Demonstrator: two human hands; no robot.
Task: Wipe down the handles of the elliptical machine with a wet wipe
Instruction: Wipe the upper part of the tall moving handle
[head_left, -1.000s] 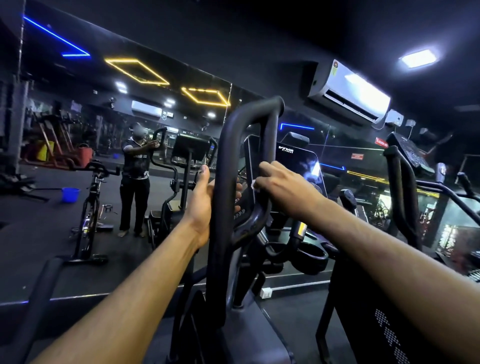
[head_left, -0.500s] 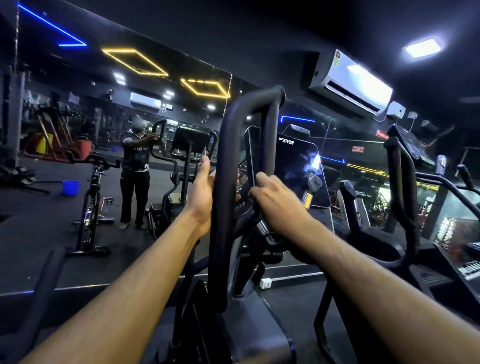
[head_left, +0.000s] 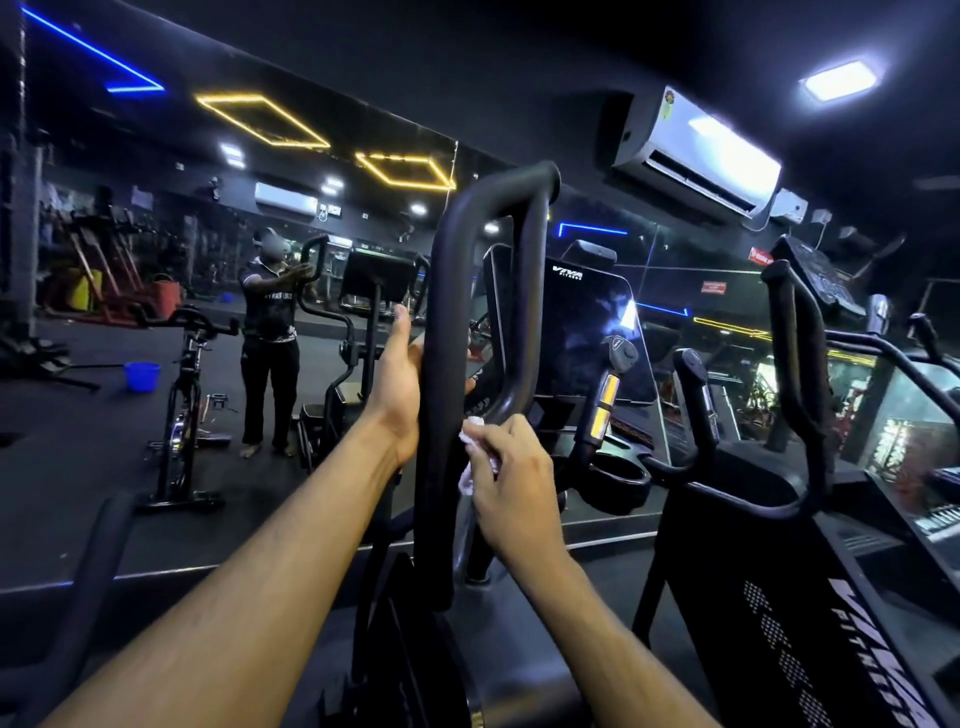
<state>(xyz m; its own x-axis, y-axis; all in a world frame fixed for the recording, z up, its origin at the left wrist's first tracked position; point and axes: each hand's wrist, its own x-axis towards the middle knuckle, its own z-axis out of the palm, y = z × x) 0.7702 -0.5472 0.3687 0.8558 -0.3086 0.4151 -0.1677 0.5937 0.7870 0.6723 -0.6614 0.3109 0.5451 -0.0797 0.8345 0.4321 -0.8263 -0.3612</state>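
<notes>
1. Gripping the near bar of the looped handle (head_left: 441, 332) from its left side, the left hand (head_left: 397, 382) has its thumb up along the bar and its fingers wrapped behind, steadying the arm of the elliptical.
2. Just right of that bar, the right hand (head_left: 506, 480) pinches a crumpled white wet wipe (head_left: 471, 447), pressed in at the lower bend where the loop's two bars come together.
3. To do this step well, the left hand should likely hold the arm firm while the wipe wraps round the tube and runs its full length, up over the top curve.
4. Further right, the console screen (head_left: 582, 332) and the fixed sensor grips (head_left: 605, 395) look untouched, probably next.
5. Since a second ago, the right hand has dropped from the loop's far bar beside the console to this lower bend, and the wipe now shows clearly.
</notes>
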